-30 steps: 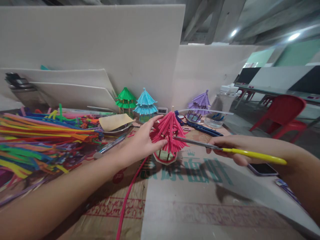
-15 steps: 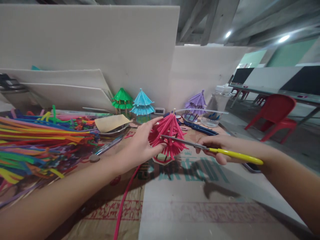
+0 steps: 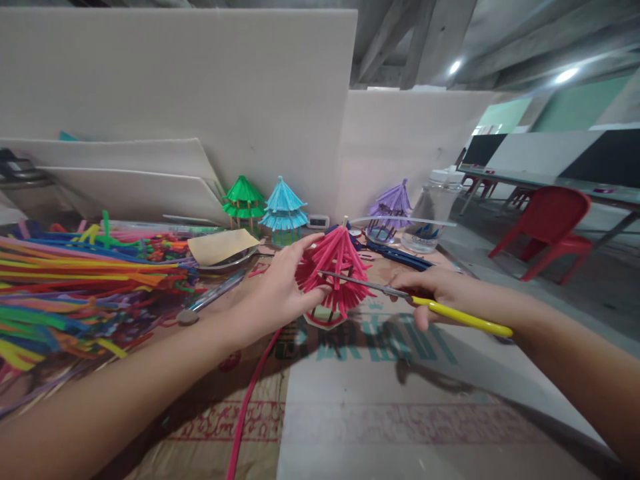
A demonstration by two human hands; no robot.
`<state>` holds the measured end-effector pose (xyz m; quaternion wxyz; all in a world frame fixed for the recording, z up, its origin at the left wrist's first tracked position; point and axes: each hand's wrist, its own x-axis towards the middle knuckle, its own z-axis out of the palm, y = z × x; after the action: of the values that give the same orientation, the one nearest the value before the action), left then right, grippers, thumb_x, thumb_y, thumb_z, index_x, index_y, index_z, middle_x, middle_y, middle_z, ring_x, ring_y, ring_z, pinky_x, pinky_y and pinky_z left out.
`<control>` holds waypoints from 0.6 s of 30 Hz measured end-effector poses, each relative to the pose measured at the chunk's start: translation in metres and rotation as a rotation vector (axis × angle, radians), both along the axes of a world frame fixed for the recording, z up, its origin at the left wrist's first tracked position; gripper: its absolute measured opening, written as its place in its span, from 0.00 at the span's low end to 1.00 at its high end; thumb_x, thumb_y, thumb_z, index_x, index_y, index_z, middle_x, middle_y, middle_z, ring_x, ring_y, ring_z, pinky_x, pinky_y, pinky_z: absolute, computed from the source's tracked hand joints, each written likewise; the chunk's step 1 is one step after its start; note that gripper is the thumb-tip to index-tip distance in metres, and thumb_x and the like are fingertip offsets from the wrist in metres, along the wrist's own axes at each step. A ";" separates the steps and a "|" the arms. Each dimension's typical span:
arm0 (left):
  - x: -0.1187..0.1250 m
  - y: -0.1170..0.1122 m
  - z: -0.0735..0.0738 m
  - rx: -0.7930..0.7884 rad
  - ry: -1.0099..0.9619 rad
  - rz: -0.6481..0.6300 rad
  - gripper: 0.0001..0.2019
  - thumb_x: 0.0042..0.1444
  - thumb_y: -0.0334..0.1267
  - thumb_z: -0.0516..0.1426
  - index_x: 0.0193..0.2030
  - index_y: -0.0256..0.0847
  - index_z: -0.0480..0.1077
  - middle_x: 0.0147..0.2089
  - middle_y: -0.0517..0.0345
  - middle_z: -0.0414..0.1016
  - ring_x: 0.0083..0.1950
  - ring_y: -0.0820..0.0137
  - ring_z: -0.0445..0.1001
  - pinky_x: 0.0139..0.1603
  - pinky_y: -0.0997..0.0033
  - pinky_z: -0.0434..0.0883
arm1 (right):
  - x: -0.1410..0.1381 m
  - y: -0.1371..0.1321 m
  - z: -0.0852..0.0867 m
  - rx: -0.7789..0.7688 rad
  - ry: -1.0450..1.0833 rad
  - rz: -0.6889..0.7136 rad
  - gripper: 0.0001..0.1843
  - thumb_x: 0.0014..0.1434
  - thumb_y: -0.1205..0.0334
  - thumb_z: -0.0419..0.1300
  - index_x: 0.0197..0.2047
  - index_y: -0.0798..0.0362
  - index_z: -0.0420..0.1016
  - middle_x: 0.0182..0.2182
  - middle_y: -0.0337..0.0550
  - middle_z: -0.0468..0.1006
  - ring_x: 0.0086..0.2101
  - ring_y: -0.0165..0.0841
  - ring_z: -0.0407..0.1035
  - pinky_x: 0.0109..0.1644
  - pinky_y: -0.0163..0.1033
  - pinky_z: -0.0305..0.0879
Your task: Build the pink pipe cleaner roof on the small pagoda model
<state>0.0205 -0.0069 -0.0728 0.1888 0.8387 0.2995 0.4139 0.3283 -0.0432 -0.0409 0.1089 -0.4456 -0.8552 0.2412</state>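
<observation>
A small pink-red pavilion model [image 3: 345, 253] with a two-tier roof of pipe-cleaner strips stands in front of me on an octagonal base [image 3: 326, 323]. My left hand [image 3: 287, 283] grips its left side, thumb low and fingers behind the upper roof. My right hand [image 3: 433, 290] is closed round scissors with yellow handles [image 3: 465, 317]. Their long blades lie across the model between the upper and lower roof tiers, tips near my left thumb. Whether the blades touch a strip I cannot tell. A loose pink-red strip [image 3: 250, 393] runs from below the model towards me.
Bundles of coloured pipe cleaners [image 3: 90, 273] lie at left, near a metal dish with yellow paper [image 3: 223, 247]. Green [image 3: 243, 197], blue [image 3: 284, 203] and purple [image 3: 393, 203] pavilion models stand behind. Dark blue pliers [image 3: 400, 255] and a clear bottle [image 3: 433, 207] are at back right.
My right hand and the scissors have shifted slightly left, and the handles look closer together. The left hand and pavilion model stay nearly where they were.
</observation>
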 end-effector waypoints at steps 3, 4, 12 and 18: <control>0.000 0.003 -0.004 0.001 -0.009 -0.005 0.35 0.58 0.40 0.62 0.70 0.42 0.54 0.69 0.42 0.63 0.69 0.53 0.63 0.70 0.47 0.61 | 0.000 -0.001 -0.001 -0.051 0.014 -0.011 0.16 0.60 0.50 0.60 0.46 0.49 0.78 0.35 0.46 0.80 0.34 0.41 0.73 0.38 0.43 0.66; -0.001 0.004 -0.004 -0.003 -0.011 -0.006 0.35 0.58 0.39 0.62 0.70 0.42 0.54 0.69 0.42 0.62 0.70 0.53 0.62 0.70 0.47 0.61 | 0.000 -0.002 -0.001 -0.056 0.013 -0.015 0.15 0.61 0.50 0.58 0.46 0.49 0.78 0.36 0.46 0.80 0.35 0.41 0.74 0.39 0.42 0.66; -0.002 0.002 -0.001 -0.040 0.002 -0.011 0.35 0.59 0.39 0.61 0.70 0.40 0.54 0.68 0.43 0.63 0.67 0.55 0.65 0.69 0.49 0.62 | 0.000 -0.009 0.012 -0.108 -0.117 0.019 0.20 0.58 0.48 0.62 0.49 0.49 0.71 0.41 0.44 0.77 0.40 0.41 0.69 0.41 0.40 0.65; -0.011 0.006 -0.001 -0.076 -0.049 -0.068 0.28 0.66 0.42 0.54 0.71 0.44 0.53 0.66 0.48 0.65 0.62 0.59 0.69 0.64 0.56 0.68 | 0.003 -0.003 0.006 -0.109 -0.062 0.106 0.33 0.58 0.31 0.54 0.49 0.53 0.69 0.37 0.44 0.71 0.35 0.36 0.63 0.38 0.39 0.60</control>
<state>0.0092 -0.0005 -0.0742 0.2415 0.8303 0.2818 0.4158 0.3314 -0.0463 -0.0352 0.0450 -0.4122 -0.8662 0.2787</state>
